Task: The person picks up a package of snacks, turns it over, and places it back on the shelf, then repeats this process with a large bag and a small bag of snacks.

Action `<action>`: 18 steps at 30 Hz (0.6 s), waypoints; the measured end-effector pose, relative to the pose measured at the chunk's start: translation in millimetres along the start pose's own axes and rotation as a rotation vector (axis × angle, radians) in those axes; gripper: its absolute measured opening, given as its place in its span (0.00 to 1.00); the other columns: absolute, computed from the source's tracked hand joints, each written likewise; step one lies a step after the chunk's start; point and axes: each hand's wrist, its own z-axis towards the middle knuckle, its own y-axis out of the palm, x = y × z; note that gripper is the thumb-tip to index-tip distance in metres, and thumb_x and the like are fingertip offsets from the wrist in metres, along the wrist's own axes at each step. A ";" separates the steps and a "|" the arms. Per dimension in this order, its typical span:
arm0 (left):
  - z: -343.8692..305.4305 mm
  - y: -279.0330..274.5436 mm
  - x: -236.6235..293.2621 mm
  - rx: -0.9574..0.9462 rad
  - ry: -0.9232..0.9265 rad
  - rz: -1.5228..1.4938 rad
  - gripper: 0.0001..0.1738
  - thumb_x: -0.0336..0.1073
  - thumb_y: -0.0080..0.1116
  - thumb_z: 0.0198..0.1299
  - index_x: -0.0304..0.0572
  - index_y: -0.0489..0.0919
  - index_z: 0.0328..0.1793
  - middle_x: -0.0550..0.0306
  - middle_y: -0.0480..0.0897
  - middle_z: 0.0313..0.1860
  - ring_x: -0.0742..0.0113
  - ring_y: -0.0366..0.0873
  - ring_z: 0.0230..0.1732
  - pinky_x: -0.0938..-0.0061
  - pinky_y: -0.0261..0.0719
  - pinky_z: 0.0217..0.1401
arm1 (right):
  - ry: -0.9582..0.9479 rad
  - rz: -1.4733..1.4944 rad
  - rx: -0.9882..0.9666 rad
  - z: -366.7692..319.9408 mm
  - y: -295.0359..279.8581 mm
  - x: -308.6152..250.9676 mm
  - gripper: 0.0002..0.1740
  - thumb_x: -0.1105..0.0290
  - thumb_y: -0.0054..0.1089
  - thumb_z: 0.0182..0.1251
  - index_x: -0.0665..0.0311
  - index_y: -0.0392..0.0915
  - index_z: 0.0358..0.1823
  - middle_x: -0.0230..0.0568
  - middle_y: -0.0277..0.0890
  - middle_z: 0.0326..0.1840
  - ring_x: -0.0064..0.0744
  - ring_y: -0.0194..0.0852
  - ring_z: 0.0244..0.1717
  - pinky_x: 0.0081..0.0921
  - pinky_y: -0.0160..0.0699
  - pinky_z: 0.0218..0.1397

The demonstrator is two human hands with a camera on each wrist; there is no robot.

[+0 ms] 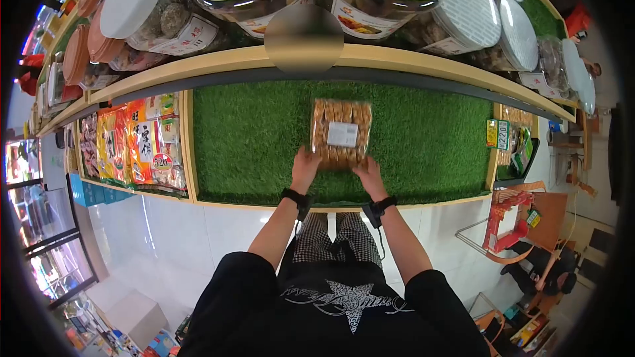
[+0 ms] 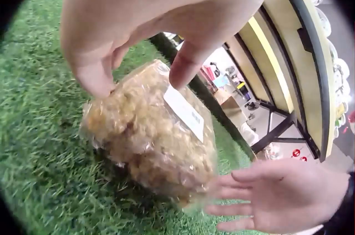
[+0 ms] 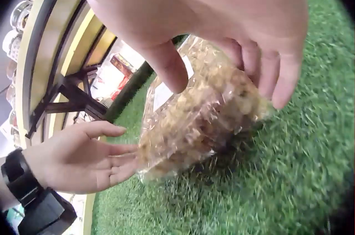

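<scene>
A clear-wrapped pack of golden-brown snack pieces (image 1: 341, 133) with a white label (image 1: 342, 135) is over the green artificial grass (image 1: 258, 139). At its near left corner is my left hand (image 1: 305, 170), its straight fingers against the side of the wrap in the right wrist view. My right hand (image 1: 368, 178) mirrors it at the near right corner, fingers extended along the wrap in the left wrist view. Both thumbs are spread apart from the fingers. The pack's underside is hidden, and a dark shadow shows below its near edge.
A wooden rail (image 1: 231, 59) runs behind the grass, with large lidded jars (image 1: 390, 6) above it. Bagged rice crackers (image 1: 142, 139) fill the left compartment, beyond a wooden divider (image 1: 188, 145). A price tag (image 1: 497, 134) hangs at the right divider. A person (image 1: 546, 268) sits lower right.
</scene>
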 end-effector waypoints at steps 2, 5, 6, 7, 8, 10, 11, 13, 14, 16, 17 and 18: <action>-15.5 -16.6 14.9 -0.275 -0.264 0.101 0.27 0.38 0.59 0.48 0.33 0.70 0.54 0.48 0.79 0.41 0.61 0.77 0.40 0.70 0.73 0.43 | 0.117 -0.084 0.037 -12.5 2.4 8.8 0.36 0.61 0.59 0.51 0.70 0.60 0.59 0.57 0.58 0.56 0.47 0.55 0.58 0.35 0.56 0.59; -39.3 -23.6 17.1 -0.204 -0.073 0.177 0.21 0.38 0.58 0.50 0.33 0.75 0.48 0.52 0.81 0.31 0.66 0.77 0.32 0.72 0.73 0.36 | -0.085 -0.058 0.179 -26.9 -0.7 35.5 0.26 0.65 0.59 0.51 0.71 0.68 0.51 0.47 0.70 0.38 0.35 0.67 0.38 0.30 0.66 0.39; -47.1 -25.6 17.9 -0.213 -0.057 0.193 0.21 0.38 0.58 0.50 0.33 0.75 0.48 0.52 0.81 0.31 0.66 0.77 0.32 0.72 0.73 0.36 | -0.137 0.048 0.221 -34.6 -2.9 38.7 0.24 0.66 0.58 0.52 0.71 0.69 0.49 0.42 0.72 0.31 0.31 0.68 0.31 0.27 0.67 0.33; -51.9 -26.5 21.5 -0.238 -0.055 0.107 0.20 0.37 0.58 0.50 0.32 0.75 0.48 0.53 0.80 0.31 0.68 0.76 0.31 0.74 0.71 0.34 | -0.231 0.086 0.274 -41.0 -4.3 39.3 0.22 0.68 0.57 0.52 0.70 0.69 0.49 0.36 0.71 0.25 0.25 0.66 0.24 0.23 0.64 0.26; -54.1 -28.2 26.8 -0.268 -0.048 0.028 0.20 0.37 0.58 0.51 0.32 0.74 0.49 0.54 0.80 0.30 0.71 0.75 0.30 0.76 0.70 0.33 | -0.132 0.106 0.210 -46.3 -11.0 39.9 0.23 0.68 0.57 0.54 0.69 0.68 0.51 0.35 0.71 0.28 0.24 0.66 0.27 0.23 0.64 0.30; -68.1 -29.7 45.0 -0.342 -0.112 -0.056 0.22 0.37 0.57 0.54 0.31 0.72 0.53 0.63 0.75 0.28 0.79 0.67 0.28 0.81 0.66 0.30 | -0.009 0.358 0.179 -80.5 -22.1 5.0 0.22 0.69 0.55 0.55 0.68 0.66 0.52 0.35 0.71 0.32 0.22 0.65 0.31 0.20 0.64 0.33; -77.4 -28.4 54.4 -0.330 -0.158 -0.059 0.24 0.37 0.57 0.54 0.31 0.71 0.55 0.64 0.75 0.29 0.79 0.67 0.28 0.81 0.66 0.29 | -0.012 0.383 0.224 -91.9 -26.1 3.3 0.22 0.69 0.55 0.55 0.68 0.66 0.52 0.35 0.71 0.32 0.22 0.65 0.31 0.20 0.64 0.33; -90.9 -24.6 66.1 -0.375 -0.221 -0.078 0.29 0.38 0.59 0.54 0.30 0.67 0.59 0.64 0.74 0.34 0.79 0.67 0.29 0.84 0.65 0.30 | 0.044 0.502 0.135 -117.8 -35.0 3.9 0.20 0.71 0.52 0.58 0.69 0.64 0.51 0.38 0.68 0.39 0.25 0.64 0.38 0.24 0.65 0.39; -95.8 -21.3 71.6 -0.427 -0.219 -0.052 0.29 0.38 0.59 0.54 0.31 0.66 0.60 0.64 0.74 0.35 0.79 0.67 0.31 0.84 0.66 0.32 | 0.038 0.518 0.182 -132.8 -43.8 4.2 0.20 0.71 0.52 0.58 0.69 0.64 0.51 0.38 0.68 0.39 0.25 0.64 0.38 0.24 0.65 0.39; -115.7 -4.6 92.5 -0.524 -0.222 -0.116 0.27 0.38 0.56 0.56 0.39 0.67 0.62 0.67 0.74 0.39 0.80 0.67 0.34 0.84 0.64 0.34 | -0.065 0.626 0.227 -166.0 -61.8 1.3 0.19 0.73 0.52 0.58 0.70 0.64 0.50 0.40 0.69 0.43 0.26 0.66 0.43 0.22 0.65 0.46; -124.1 4.9 101.4 -0.554 -0.212 -0.107 0.27 0.38 0.56 0.56 0.39 0.67 0.62 0.67 0.74 0.39 0.80 0.67 0.34 0.84 0.64 0.34 | -0.116 0.645 0.233 -175.0 -71.0 16.1 0.18 0.74 0.51 0.58 0.69 0.63 0.50 0.42 0.70 0.45 0.28 0.67 0.48 0.21 0.64 0.51; -132.5 14.1 109.5 -0.614 -0.164 -0.044 0.27 0.37 0.56 0.56 0.39 0.66 0.62 0.66 0.74 0.40 0.80 0.67 0.35 0.84 0.65 0.35 | -0.141 0.650 0.245 -189.8 -84.0 16.8 0.18 0.74 0.51 0.58 0.69 0.63 0.50 0.42 0.69 0.45 0.28 0.66 0.48 0.23 0.64 0.51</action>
